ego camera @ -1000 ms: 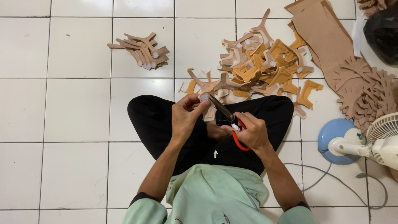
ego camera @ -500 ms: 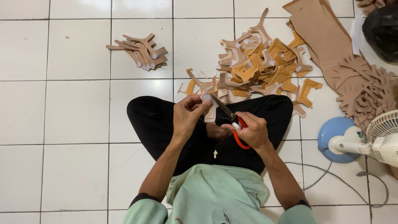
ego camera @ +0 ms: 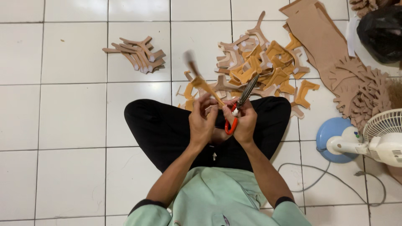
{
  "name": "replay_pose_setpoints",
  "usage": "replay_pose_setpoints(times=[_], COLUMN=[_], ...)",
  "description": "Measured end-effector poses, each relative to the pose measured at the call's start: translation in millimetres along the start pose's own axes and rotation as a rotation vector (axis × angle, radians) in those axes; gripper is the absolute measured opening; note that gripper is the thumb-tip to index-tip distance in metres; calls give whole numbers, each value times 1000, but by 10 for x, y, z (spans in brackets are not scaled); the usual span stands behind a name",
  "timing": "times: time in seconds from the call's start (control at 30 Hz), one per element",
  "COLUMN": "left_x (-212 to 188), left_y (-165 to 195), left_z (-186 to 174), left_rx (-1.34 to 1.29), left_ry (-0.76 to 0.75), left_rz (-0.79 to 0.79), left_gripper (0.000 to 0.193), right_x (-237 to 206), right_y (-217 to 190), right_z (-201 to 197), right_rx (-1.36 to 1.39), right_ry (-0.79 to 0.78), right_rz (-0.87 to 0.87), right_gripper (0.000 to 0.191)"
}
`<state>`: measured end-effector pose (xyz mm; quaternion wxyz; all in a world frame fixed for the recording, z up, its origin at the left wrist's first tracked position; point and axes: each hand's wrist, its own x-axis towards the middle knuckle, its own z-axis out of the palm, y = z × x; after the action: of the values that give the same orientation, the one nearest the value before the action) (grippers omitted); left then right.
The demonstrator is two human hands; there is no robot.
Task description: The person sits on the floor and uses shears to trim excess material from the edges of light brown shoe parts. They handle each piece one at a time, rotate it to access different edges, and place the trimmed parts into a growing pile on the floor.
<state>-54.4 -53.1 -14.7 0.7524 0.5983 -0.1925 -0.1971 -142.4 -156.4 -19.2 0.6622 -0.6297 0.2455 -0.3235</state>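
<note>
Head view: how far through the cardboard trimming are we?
Looks done: a small neat stack of tan cut pieces lies on the white tile floor, apart from the rest. In hand: the left hand holds one blurred tan piece, the right hand holds the red-handled scissors. Left: a much larger loose pile of pieces ahead, so most seems undone.

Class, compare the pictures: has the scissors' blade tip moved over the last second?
Yes. The scissors in the right hand have swung round, so the tip now points up-right toward the cut-out pile, not up-left.
</note>
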Motion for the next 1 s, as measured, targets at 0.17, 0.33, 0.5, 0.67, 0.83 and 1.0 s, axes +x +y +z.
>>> replay_pose_setpoints(times=[0.17, 0.33, 0.5, 0.67, 0.83, 1.0], left_x=[38, 62, 132, 124, 153, 285], left_y=[22, 168, 169, -37, -160, -68], left_z=[-16, -71, -145, -130, -128, -296], left_rx=[94, 340, 354, 323, 204, 256], left_ry=[-72, -65, -131, -111, -90, 9], left_rz=[64, 98, 91, 166, 109, 224], left_gripper=[34, 19, 18, 17, 21, 13], right_x=[-30, -47, -36, -107, -100, -307], right_y=[-54, -114, -92, -17, 97, 57], right_z=[-47, -50, -99, -72, -34, -287], right_rx=[-101, -188, -312, -168, 141, -34], right_ry=[9, -15, -83, -54, 4, -321], right_rz=[-78, -77, -167, -147, 129, 211], right_gripper=[23, 27, 27, 23, 29, 42])
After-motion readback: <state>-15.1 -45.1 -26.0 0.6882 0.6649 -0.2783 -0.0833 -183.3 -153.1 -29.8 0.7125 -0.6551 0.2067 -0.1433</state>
